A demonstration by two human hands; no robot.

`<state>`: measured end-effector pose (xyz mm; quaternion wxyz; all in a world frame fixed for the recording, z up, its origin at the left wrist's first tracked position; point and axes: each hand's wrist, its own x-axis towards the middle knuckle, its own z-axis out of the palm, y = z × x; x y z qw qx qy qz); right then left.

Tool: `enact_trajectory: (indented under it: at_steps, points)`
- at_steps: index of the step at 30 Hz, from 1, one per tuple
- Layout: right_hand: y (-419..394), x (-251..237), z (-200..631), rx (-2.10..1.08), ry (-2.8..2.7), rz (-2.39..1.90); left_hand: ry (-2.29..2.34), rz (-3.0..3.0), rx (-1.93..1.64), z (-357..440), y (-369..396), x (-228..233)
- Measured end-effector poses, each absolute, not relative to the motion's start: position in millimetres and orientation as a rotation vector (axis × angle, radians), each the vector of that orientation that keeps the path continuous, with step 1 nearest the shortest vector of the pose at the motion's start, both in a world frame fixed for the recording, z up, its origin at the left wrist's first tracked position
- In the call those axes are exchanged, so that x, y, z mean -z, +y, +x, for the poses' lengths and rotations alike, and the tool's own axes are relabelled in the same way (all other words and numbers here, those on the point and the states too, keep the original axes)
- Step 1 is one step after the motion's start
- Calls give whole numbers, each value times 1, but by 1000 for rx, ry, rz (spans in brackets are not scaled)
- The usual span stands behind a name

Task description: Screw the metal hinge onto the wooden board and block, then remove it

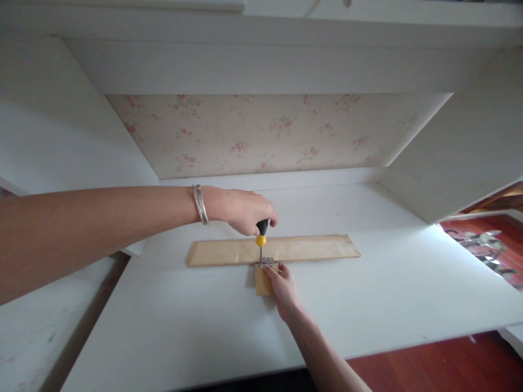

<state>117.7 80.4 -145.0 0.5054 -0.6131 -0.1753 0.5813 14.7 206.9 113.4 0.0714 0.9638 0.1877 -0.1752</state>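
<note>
The left hand (245, 209) is closed round the black top of a screwdriver (261, 239), which stands upright with its tip on a small metal bracket (266, 262); the right hand (284, 288) presses its fingers against the bracket and the short block (262, 283) beneath it; the block butts against the middle of a long wooden strip (310, 247) lying on the white shelf (388, 294); the bracket sits across the joint, and seemingly a screw is mid-drive; whether other screws remain I cannot tell.
</note>
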Motion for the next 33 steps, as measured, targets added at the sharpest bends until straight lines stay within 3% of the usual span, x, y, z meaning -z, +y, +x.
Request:
enact_trajectory:
  at_steps: [5,11,17,23,30,33]
  points:
    - [81,145,117,-1397,-438,-1468,875,2887,567,15,205,-112]
    - [81,143,117,-1414,-423,-1472,617,2874,495,14,204,-114]
    - [81,147,117,-1395,-417,-1463,909,2892,526,16,204,-112]
    - [81,146,118,-1417,-412,-1447,610,2881,500,13,206,-113]
    - [81,145,118,-1411,-425,-1461,964,2865,542,16,206,-110]
    - [81,147,118,-1409,-427,-1442,817,2849,536,16,205,-111]
